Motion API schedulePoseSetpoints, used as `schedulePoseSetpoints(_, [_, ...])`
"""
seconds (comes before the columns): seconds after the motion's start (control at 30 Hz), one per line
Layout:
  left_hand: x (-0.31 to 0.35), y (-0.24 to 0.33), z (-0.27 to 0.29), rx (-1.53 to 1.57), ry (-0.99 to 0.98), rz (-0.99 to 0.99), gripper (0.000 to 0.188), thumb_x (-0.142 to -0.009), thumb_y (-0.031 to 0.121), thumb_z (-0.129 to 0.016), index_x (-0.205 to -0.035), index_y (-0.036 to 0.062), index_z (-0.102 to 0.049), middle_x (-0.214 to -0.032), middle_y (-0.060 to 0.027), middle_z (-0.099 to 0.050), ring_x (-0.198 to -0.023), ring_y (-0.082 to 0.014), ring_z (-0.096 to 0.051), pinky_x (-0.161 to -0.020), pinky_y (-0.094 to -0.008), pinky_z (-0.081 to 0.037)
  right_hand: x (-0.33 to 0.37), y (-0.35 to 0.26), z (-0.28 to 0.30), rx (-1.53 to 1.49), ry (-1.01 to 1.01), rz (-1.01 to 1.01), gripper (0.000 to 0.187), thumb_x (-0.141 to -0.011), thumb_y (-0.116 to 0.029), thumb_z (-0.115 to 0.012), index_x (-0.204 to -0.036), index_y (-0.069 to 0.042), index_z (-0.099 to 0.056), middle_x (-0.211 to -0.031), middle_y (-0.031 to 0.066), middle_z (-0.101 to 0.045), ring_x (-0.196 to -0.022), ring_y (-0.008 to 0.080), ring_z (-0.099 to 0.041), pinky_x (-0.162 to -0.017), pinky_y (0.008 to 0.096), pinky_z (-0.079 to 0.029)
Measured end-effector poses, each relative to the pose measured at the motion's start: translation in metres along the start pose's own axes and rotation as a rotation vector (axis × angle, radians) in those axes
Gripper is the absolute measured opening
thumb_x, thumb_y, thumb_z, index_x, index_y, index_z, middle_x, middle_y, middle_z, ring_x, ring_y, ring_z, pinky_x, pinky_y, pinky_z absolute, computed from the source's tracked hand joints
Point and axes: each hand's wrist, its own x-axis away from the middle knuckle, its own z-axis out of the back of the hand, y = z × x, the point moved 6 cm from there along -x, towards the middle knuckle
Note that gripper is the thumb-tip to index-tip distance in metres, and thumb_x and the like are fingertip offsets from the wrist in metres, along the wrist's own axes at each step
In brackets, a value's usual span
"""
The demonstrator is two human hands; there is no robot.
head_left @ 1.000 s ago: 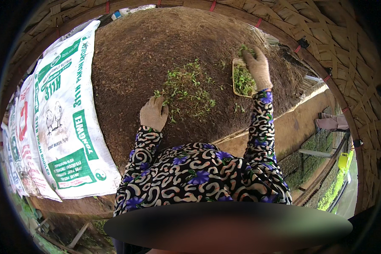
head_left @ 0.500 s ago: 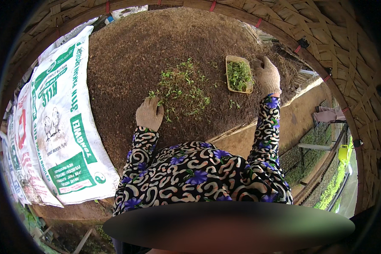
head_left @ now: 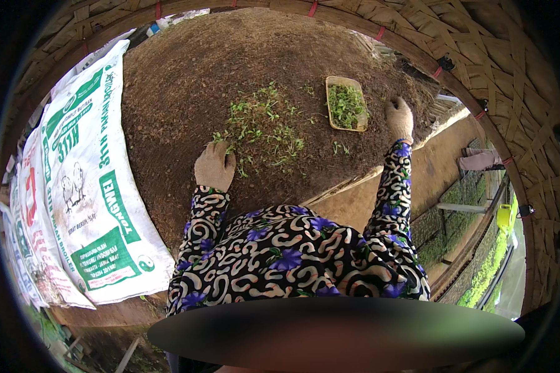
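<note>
My left hand [head_left: 214, 166], in a beige knitted glove, rests at the near left edge of a loose patch of small green seedlings [head_left: 270, 121] on the dark soil [head_left: 174, 87]. Its fingers are curled, with leaves right at the fingertips; whether it grips any is hidden. To the right of a shallow yellowish tray [head_left: 328, 102] full of cut greens [head_left: 346, 105], my gloved right hand [head_left: 399, 119] is down at the soil. The fingers there are closed, and what they may hold cannot be made out. A few sprigs [head_left: 340, 148] lie just below the tray.
White and green printed sacks [head_left: 87, 186] cover the left side of the soil bed. A wooden edge [head_left: 348, 189] borders the bed near me on the right, with a brown path [head_left: 354, 208] and wire mesh beyond. A woven hat brim [head_left: 479, 56] frames the view.
My right hand has moved down to the soil and its fingers have curled in. The left hand stays by the seedling patch. The whole view has shifted slightly.
</note>
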Motion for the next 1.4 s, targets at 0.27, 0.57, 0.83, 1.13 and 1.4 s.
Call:
schedulePoseSetpoints(0.27, [-0.002, 0.002, -0.001, -0.042, -0.002, 0.034, 0.039, -0.101, 0.028, -0.061, -0.132, 0.0060, -0.068, -0.129, -0.0196, -0.069, -0.112, -0.0345, -0.071, -0.094, -0.0438, -0.060, 0.013, 0.023, -0.061, 0.189, -0.205, 0.051, 0.040, -0.097, -0.039, -0.067, -0.133, -0.020, -0.071, -0.124, 0.0182, -0.075, -0.118, 0.0399, -0.069, -0.099, 0.0480, -0.056])
schedulePoseSetpoints(0.57, [-0.003, -0.002, -0.005, -0.008, 0.005, 0.035, 0.038, -0.100, 0.028, -0.061, -0.130, 0.0063, -0.069, -0.130, -0.0196, -0.069, -0.111, -0.0342, -0.071, -0.094, -0.0443, -0.060, 0.057, -0.040, -0.017, -0.490, 0.020, 0.004, 0.026, -0.101, -0.027, -0.071, -0.112, -0.004, -0.071, -0.101, 0.0186, -0.077, -0.093, 0.0326, -0.074, -0.081, 0.0426, -0.058])
schedulePoseSetpoints(0.83, [0.000, 0.000, -0.001, 0.017, -0.013, 0.023, 0.041, -0.101, 0.029, -0.060, -0.133, 0.0035, -0.067, -0.133, -0.0222, -0.067, -0.117, -0.0366, -0.069, -0.100, -0.0447, -0.058, 0.131, -0.157, -0.099, 0.072, -0.425, 0.415, 0.045, -0.099, -0.036, -0.068, -0.134, -0.009, -0.063, -0.101, 0.0229, -0.076, -0.098, 0.0423, -0.073, -0.085, 0.0529, -0.058])
schedulePoseSetpoints(1.13, [0.001, 0.000, -0.001, 0.027, 0.009, -0.006, 0.040, -0.100, 0.028, -0.060, -0.130, 0.0023, -0.067, -0.128, -0.0210, -0.069, -0.112, -0.0368, -0.070, -0.096, -0.0457, -0.058, 0.108, -0.190, -0.125, 0.103, -0.432, 0.471, 0.038, -0.101, -0.035, -0.067, -0.130, -0.012, -0.068, -0.109, 0.0180, -0.078, -0.103, 0.0410, -0.073, -0.087, 0.0512, -0.058])
schedulePoseSetpoints(1.4, [-0.001, -0.006, -0.010, -0.019, -0.001, -0.012, 0.040, -0.102, 0.029, -0.059, -0.132, 0.0035, -0.065, -0.125, -0.0186, -0.068, -0.107, -0.0336, -0.071, -0.090, -0.0435, -0.060, 0.151, -0.178, -0.073, -0.186, -0.582, 0.415, 0.034, -0.100, -0.031, -0.069, -0.120, -0.004, -0.068, -0.100, 0.0226, -0.075, -0.097, 0.0394, -0.074, -0.084, 0.0474, -0.058])
